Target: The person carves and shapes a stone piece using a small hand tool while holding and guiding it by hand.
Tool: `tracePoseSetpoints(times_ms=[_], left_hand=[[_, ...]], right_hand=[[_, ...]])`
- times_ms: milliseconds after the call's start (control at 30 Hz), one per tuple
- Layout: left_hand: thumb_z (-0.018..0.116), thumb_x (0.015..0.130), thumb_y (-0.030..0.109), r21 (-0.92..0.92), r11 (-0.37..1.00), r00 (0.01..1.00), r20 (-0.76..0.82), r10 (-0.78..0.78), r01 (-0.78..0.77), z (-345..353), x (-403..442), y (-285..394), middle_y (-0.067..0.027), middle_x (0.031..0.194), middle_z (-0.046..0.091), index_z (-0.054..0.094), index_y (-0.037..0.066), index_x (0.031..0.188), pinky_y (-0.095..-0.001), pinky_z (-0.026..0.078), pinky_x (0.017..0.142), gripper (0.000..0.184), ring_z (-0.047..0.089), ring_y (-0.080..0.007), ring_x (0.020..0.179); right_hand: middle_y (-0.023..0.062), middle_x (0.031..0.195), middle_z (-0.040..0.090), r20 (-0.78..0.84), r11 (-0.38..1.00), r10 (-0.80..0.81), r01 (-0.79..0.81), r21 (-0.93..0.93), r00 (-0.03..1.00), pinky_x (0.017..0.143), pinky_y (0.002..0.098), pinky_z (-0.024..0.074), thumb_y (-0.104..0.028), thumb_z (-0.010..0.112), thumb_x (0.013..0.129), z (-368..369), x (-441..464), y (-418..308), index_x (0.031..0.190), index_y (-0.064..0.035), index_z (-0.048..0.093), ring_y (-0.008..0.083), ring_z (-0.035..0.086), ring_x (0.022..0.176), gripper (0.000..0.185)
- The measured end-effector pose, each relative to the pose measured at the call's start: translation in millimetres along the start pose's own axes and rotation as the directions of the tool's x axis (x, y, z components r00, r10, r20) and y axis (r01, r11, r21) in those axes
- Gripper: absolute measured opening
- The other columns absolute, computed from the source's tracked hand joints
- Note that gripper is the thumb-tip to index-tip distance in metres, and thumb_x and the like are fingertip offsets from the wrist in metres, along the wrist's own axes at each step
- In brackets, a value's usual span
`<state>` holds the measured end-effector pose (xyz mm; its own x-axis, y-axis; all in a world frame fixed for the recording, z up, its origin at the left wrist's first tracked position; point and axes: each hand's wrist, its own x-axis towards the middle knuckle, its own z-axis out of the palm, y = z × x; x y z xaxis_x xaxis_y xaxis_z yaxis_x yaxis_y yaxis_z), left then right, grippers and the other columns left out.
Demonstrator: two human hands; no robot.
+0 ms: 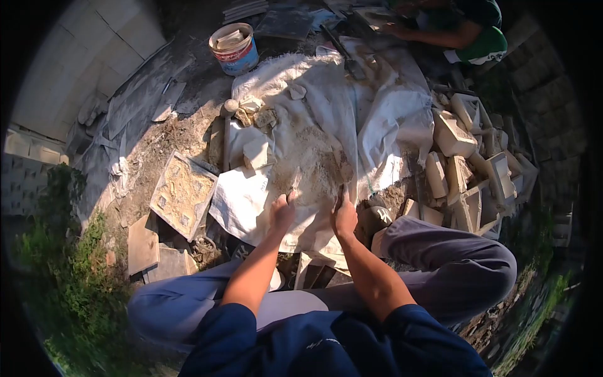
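- how do the two hands look?
- the right hand (344,218) is closed narrow around the near end of a dark tool (345,171), whose rounded, dusty end points away from the body. the left hand (282,212) has its fingers curled in; whether it grips something, i cannot tell.
- and where does that dark tool lie?
- just ahead of the right hand, over the right edge of a loose, sandy powder (309,160). the powder is pale tan and spreads out beyond both hands.
- what is under it?
- a whitish, wrinkled sheet (242,204), dusty in the middle. ahead and to the left of the left hand, a pale, angular chunk (256,152) sits on it, with rough, broken stones (264,117) farther out.
- any containers?
- well beyond the left hand, a round bucket (236,58), blue, red and white outside, with pale pieces (230,39) in it. left of the left hand, a shallow square tray (182,196) is tilted and holds crusty yellowish material (181,191) with grey patches.
- what about the right hand's side?
- off to its right, a heap of pale, box-edged blocks (455,135), some hollow-looking and dusty. farther out, past the sheet, another person's arm (440,36) reaches in, well apart from both hands.
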<state>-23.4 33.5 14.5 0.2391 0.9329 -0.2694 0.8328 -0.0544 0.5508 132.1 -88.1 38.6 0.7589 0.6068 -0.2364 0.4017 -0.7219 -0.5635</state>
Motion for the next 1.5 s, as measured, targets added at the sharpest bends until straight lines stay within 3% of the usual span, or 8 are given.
tracePoseSetpoints(times_ms=[100, 333, 433, 733, 1167, 1233, 1400, 1500], left_hand=[[0.055, 0.100, 0.041, -0.012, 0.978, 0.959, -0.195, 0.204, -0.211, 42, 9, -25, -0.0293, 0.086, 0.068, 0.065, 0.002, 0.086, -0.0595, 0.048, 0.075, 0.042, 0.064, -0.0513, 0.085], [0.053, 0.102, 0.036, -0.189, 0.881, 0.897, -0.183, 0.402, -0.434, 31, 24, 27, -0.0279, 0.072, 0.064, 0.061, 0.005, 0.091, -0.0583, 0.049, 0.068, 0.034, 0.063, -0.0511, 0.074], [0.047, 0.104, 0.040, 0.075, 0.941, 0.942, -0.046, 0.333, -0.330, 33, 26, 41, -0.0298, 0.076, 0.065, 0.061, 0.005, 0.094, -0.0587, 0.050, 0.071, 0.039, 0.065, -0.0501, 0.077], [0.045, 0.102, 0.046, 0.115, 0.985, 0.985, 0.133, 0.111, -0.126, 30, 10, 51, -0.0320, 0.086, 0.066, 0.062, 0.004, 0.098, -0.0594, 0.051, 0.076, 0.045, 0.066, -0.0508, 0.085], [0.051, 0.102, 0.034, 0.158, 0.918, 0.930, 0.003, 0.368, -0.364, 26, 26, 45, -0.0293, 0.075, 0.064, 0.064, 0.004, 0.089, -0.0580, 0.052, 0.069, 0.034, 0.064, -0.0500, 0.075], [0.048, 0.103, 0.041, -0.013, 0.939, 0.939, -0.045, 0.342, -0.342, 35, 22, 41, -0.0275, 0.074, 0.065, 0.060, 0.005, 0.095, -0.0579, 0.052, 0.068, 0.038, 0.065, -0.0502, 0.074], [0.045, 0.102, 0.039, 0.164, 0.941, 0.935, 0.250, 0.251, -0.296, 33, 32, 36, -0.0253, 0.094, 0.067, 0.061, 0.009, 0.101, -0.0578, 0.051, 0.081, 0.034, 0.066, -0.0461, 0.091], [0.042, 0.100, 0.026, 0.139, 0.964, 0.961, 0.192, 0.197, -0.226, 10, 11, 62, -0.0254, 0.096, 0.066, 0.059, 0.008, 0.106, -0.0577, 0.051, 0.083, 0.025, 0.065, -0.0464, 0.095]], right_hand=[[0.0282, 0.088, 0.066, 0.043, 0.991, -0.111, 0.108, 0.076, 0.993, 0.073, 0.0513, 0.0502, -0.005, 0.057, 0.086, 6, -3, 6, 0.145, -0.0126, 0.046, 0.0465, 0.065, 0.082, 0.060], [0.0274, 0.075, 0.062, -0.029, 0.922, -0.214, 0.212, 0.324, 0.976, 0.062, 0.0433, 0.0495, -0.008, 0.057, 0.090, 8, 4, 7, 0.128, -0.0027, 0.058, 0.0429, 0.064, 0.068, 0.038], [0.0267, 0.074, 0.062, -0.046, 0.924, -0.167, 0.173, 0.342, 0.985, 0.061, 0.0432, 0.0492, -0.009, 0.057, 0.092, 12, 5, 10, 0.129, -0.0032, 0.057, 0.0420, 0.064, 0.065, 0.038], [0.0324, 0.082, 0.065, 0.029, 0.917, -0.118, 0.097, 0.388, 0.993, 0.071, 0.0569, 0.0496, -0.017, 0.056, 0.093, 7, 12, 11, 0.126, -0.0088, 0.055, 0.0517, 0.063, 0.079, 0.034], [0.0349, 0.092, 0.066, 0.034, 0.943, -0.118, 0.102, 0.316, 0.992, 0.079, 0.0562, 0.0508, -0.024, 0.053, 0.097, -8, 1, -1, 0.133, -0.0027, 0.049, 0.0523, 0.064, 0.089, 0.041], [0.0329, 0.104, 0.066, 0.124, 0.955, -0.022, -0.016, 0.297, 0.992, 0.087, 0.0510, 0.0511, -0.020, 0.054, 0.097, -16, 1, -6, 0.133, -0.0010, 0.052, 0.0502, 0.063, 0.101, 0.041], [0.0333, 0.103, 0.066, 0.165, 0.958, -0.007, -0.040, 0.282, 0.986, 0.087, 0.0523, 0.0508, -0.023, 0.054, 0.097, -21, 3, -9, 0.133, -0.0039, 0.052, 0.0506, 0.062, 0.101, 0.040], [0.0335, 0.105, 0.066, 0.158, 0.965, 0.011, -0.052, 0.255, 0.987, 0.087, 0.0524, 0.0508, -0.024, 0.054, 0.098, -26, 6, -11, 0.131, -0.0023, 0.053, 0.0504, 0.062, 0.102, 0.039]])
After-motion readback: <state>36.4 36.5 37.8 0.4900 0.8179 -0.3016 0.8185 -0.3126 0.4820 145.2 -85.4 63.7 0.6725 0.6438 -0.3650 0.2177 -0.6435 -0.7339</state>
